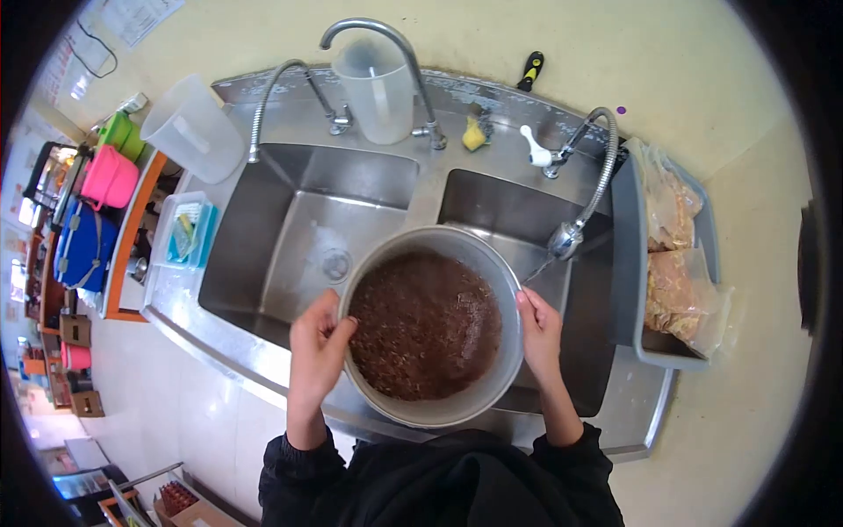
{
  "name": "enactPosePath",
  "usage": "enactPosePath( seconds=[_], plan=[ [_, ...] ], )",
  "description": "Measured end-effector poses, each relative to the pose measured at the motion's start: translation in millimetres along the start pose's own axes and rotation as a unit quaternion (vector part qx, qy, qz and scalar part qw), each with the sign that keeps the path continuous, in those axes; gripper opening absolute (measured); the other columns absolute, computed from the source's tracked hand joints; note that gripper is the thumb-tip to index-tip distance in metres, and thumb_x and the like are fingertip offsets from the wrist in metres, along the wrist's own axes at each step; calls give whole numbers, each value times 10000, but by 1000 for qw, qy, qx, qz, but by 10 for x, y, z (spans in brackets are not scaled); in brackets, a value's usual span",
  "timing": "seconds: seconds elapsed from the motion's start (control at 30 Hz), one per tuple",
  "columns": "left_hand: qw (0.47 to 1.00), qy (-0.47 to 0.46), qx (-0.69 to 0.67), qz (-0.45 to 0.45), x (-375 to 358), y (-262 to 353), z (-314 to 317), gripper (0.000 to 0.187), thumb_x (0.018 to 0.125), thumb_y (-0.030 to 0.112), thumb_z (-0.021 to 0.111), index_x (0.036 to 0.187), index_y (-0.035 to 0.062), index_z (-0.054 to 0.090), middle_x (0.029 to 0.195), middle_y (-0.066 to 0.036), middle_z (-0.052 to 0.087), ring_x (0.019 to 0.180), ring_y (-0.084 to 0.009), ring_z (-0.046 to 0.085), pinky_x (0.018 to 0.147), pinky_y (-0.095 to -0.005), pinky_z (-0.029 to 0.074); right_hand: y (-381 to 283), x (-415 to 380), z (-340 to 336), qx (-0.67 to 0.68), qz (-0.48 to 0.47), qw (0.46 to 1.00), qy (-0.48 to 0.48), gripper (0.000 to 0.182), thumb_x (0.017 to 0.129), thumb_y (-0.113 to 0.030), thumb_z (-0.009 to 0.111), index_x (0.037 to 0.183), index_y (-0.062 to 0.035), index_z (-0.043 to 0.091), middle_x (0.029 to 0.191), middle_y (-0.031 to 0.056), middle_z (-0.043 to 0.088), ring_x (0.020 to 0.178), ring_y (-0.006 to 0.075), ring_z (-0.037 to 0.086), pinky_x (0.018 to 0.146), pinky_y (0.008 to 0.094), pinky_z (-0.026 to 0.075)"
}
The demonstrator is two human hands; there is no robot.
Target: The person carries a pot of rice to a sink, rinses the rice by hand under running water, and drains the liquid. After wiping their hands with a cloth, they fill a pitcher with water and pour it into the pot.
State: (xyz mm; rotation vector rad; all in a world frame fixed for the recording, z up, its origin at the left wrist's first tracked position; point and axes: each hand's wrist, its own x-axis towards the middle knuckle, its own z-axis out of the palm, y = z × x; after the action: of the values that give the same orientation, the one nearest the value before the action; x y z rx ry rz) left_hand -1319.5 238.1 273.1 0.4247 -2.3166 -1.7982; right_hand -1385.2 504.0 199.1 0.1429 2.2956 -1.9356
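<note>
A wide round metal pot (430, 413) holds dark reddish-brown contents in murky liquid. It is level, above the divider and front edge of a double sink. My left hand (318, 356) grips its left rim, thumb on top. On the right side, my right hand (540, 334) pinches the rim. A thin stream of water runs from the spray head (565, 240) on a coiled hose, beside the pot's upper right edge. The left basin (303, 237) has a drain and some water at its bottom. Part of the right basin (580, 351) is hidden by the pot.
Two tall translucent pitchers (378, 97) stand behind and left of the sink, near curved faucets. A yellow sponge (475, 133) lies at the back. At right, a grey bin (625, 263) holds bagged food. A clear container (183, 230) sits left; pink and blue buckets (85, 244) stand beyond.
</note>
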Motion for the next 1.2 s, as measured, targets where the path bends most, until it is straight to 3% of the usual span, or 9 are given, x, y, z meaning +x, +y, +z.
enactPosePath(
  seconds=[0.07, 0.1, 0.23, 0.43, 0.73, 0.87, 0.97, 1.07, 1.2],
  plan=[
    [999, 30, 41, 10, -6, 100, -205, 196, 741, -52, 491, 651, 28, 337, 602, 40, 274, 573, -32, 291, 483, -214, 230, 27, -6, 276, 33, -7, 999, -20, 294, 892, -207, 488, 1025, 42, 568, 807, -12, 568, 737, 43, 477, 669, 184, 392],
    [997, 45, 53, 17, 2, 82, -292, 179, 737, -50, 488, 660, 18, 341, 603, 25, 283, 572, -41, 289, 479, -221, 228, 96, 0, 395, 3, -39, 999, -30, 295, 899, -226, 472, 1026, 21, 570, 718, -23, 550, 632, 36, 486, 557, 178, 398],
    [986, 82, 147, -5, 24, 112, -508, 162, 712, -23, 495, 670, -1, 340, 569, -12, 264, 545, -62, 277, 464, -233, 231, 335, -49, 791, 65, -7, 994, -90, 301, 911, -261, 433, 1030, -23, 573, 590, -20, 503, 421, 46, 443, 350, 199, 328],
    [977, 89, 193, -13, 92, 40, -604, 129, 700, 0, 502, 681, -11, 374, 522, -53, 273, 501, -87, 280, 440, -257, 246, 586, -46, 986, 22, -26, 994, -100, 304, 914, -259, 425, 1037, -22, 569, 573, -30, 491, 402, 35, 406, 357, 191, 325],
    [961, 118, 250, 14, 126, 209, -346, 112, 705, 42, 505, 693, -10, 406, 479, -137, 320, 428, -170, 308, 425, -297, 286, 582, -1, 866, 55, 30, 988, -140, 321, 916, -250, 422, 1139, -50, 535, 613, -29, 515, 417, 35, 427, 366, 191, 348],
    [957, 115, 265, 16, 134, 244, -304, 115, 705, 50, 505, 690, -12, 410, 482, -152, 339, 422, -209, 323, 429, -316, 298, 831, 86, 924, 11, -119, 988, -93, 328, 917, -235, 421, 1175, -55, 513, 676, -30, 556, 490, 29, 469, 424, 181, 384],
    [952, 117, 281, 22, 128, 312, -253, 109, 705, 50, 501, 689, -13, 415, 486, -166, 358, 421, -239, 346, 434, -330, 310, 565, 15, 816, 61, 39, 988, -140, 321, 900, -231, 448, 1146, -42, 531, 853, 39, 620, 757, 69, 522, 677, 212, 422],
    [950, 118, 289, 30, 128, 339, -226, 107, 705, 54, 502, 693, -15, 421, 494, -181, 378, 425, -272, 378, 442, -341, 327, 724, 69, 843, 20, 4, 992, -125, 306, 903, -222, 443, 1136, -50, 539, 802, 44, 616, 709, 78, 525, 639, 216, 423],
    [945, 121, 302, 26, 123, 368, -187, 110, 704, 59, 509, 700, -17, 431, 503, -191, 399, 437, -300, 422, 456, -349, 348, 632, 57, 799, 33, 55, 986, -154, 315, 914, -210, 435, 1145, -15, 522, 859, -28, 582, 723, 36, 483, 648, 186, 410]
  ],
)
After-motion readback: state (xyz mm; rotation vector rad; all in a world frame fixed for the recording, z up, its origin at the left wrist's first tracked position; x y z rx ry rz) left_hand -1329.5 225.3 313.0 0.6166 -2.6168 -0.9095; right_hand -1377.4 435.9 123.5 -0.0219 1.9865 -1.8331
